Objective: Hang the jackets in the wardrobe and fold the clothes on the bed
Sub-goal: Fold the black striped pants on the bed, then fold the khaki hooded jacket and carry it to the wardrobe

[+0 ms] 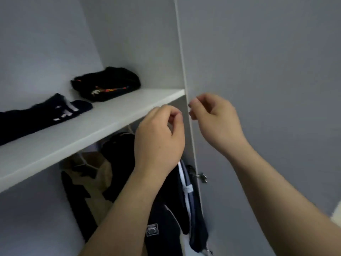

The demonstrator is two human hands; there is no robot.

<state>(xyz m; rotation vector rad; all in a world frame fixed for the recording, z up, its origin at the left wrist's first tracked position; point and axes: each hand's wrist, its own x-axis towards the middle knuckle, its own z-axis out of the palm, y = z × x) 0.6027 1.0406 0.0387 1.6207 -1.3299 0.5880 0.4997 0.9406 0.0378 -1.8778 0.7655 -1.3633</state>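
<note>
Inside the wardrobe a dark navy jacket [166, 215] with white trim and a chest badge hangs below the white shelf [88, 133]. Beside it hang a black jacket [120, 154] and a tan one [96, 174]. The rail and the hangers are mostly hidden by the shelf. My left hand [160, 137] is raised in front of the shelf's right end, above the navy jacket, fingers loosely curled and holding nothing. My right hand [215, 119] hovers just to its right, fingertips close to the edge of the upright panel [184, 71], also holding nothing.
On the shelf lie a folded black garment with coloured print [107, 84] and a navy garment with white stripes [46, 113]. A grey wardrobe door [267, 71] fills the right side, with a metal hinge [202, 177] at its edge.
</note>
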